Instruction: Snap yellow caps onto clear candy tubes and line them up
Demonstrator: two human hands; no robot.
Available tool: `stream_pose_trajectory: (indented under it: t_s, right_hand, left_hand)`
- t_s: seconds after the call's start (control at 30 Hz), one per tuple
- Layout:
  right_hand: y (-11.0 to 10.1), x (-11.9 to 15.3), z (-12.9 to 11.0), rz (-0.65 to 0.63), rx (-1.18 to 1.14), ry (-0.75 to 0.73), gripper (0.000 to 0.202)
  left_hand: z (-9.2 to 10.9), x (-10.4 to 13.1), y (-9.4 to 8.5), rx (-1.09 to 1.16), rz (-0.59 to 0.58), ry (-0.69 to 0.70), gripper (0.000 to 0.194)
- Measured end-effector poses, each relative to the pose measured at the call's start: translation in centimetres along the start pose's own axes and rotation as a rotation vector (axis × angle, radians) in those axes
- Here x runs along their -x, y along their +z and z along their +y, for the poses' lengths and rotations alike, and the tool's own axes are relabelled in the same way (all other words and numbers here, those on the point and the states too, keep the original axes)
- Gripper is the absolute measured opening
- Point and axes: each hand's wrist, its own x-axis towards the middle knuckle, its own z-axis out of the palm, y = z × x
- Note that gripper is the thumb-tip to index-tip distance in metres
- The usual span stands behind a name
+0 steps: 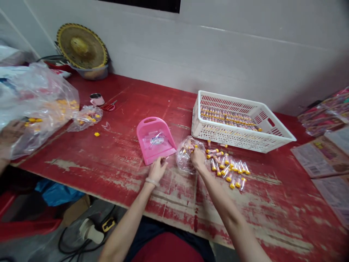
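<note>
My left hand (pixel 157 170) is beside the front edge of a pink dustpan-shaped scoop (pixel 142 140), thumb and fingers pinched together. Whatever lies in that pinch is too small to make out. My right hand (pixel 198 159) reaches into the mouth of a clear plastic bag (pixel 183 163) that holds small pink pieces with yellow ends. Its fingers are bent inward and partly hidden, so what they grip cannot be seen. Just right of this hand lie several small clear tubes with yellow caps (pixel 225 170), loose on the red table (pixel 122 171).
Behind the tubes stands a white slatted crate (pixel 245 142) with rows of capped tubes. Leftward are a small knotted bag (pixel 86 118), red scissors (pixel 109 107), a pink cup (pixel 97 99) and a large clear bag (pixel 51 120). Another person's hand (pixel 12 133) touches that bag. Boxes (pixel 324 153) stand at right.
</note>
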Motion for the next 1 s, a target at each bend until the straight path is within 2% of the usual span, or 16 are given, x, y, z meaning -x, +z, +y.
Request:
stream_pose_trajectory:
  t_s: [0.13,0.2,0.33,0.4,0.5,0.63,0.87,1.0]
  right_hand:
    - [-1.9,3.7,1.4,-0.034,-0.128,0.009,0.014]
    - [-3.1,6.5,1.8,-0.110,-0.273,0.046,0.021]
    - [-4.8,11.5,1.9,-0.361,-0.849,0.318,0.026]
    - [-5.0,13.2,1.6,-0.397,-1.016,0.421,0.029]
    - [-5.0,14.4,1.0,-0.387,-1.045,0.431,0.031]
    - [-4.8,14.8,0.3,-0.379,-0.992,0.332,0.027]
    - [-5.1,14.9,-0.5,-0.347,-0.913,0.231,0.022]
    - [-4.9,15.0,-0.6,-0.314,-0.901,0.243,0.023]
  left_hand:
    - [0.5,4.4,1.4,0.375,-0.061,-0.029,0.024]
    - [1.1,5.8,2.1,0.482,-0.113,-0.048,0.026]
    - [2.6,6.9,2.6,0.561,-0.160,-0.064,0.029]
    - [3.2,7.0,2.3,0.551,-0.201,-0.053,0.028]
    - [4.0,7.0,1.5,0.537,-0.296,-0.026,0.026]
    - [4.6,7.1,0.8,0.561,-0.329,-0.078,0.027]
    - [4.5,7.6,1.7,0.696,-0.367,-0.261,0.044]
    - [4.8,7.8,2.0,0.732,-0.348,-0.285,0.044]
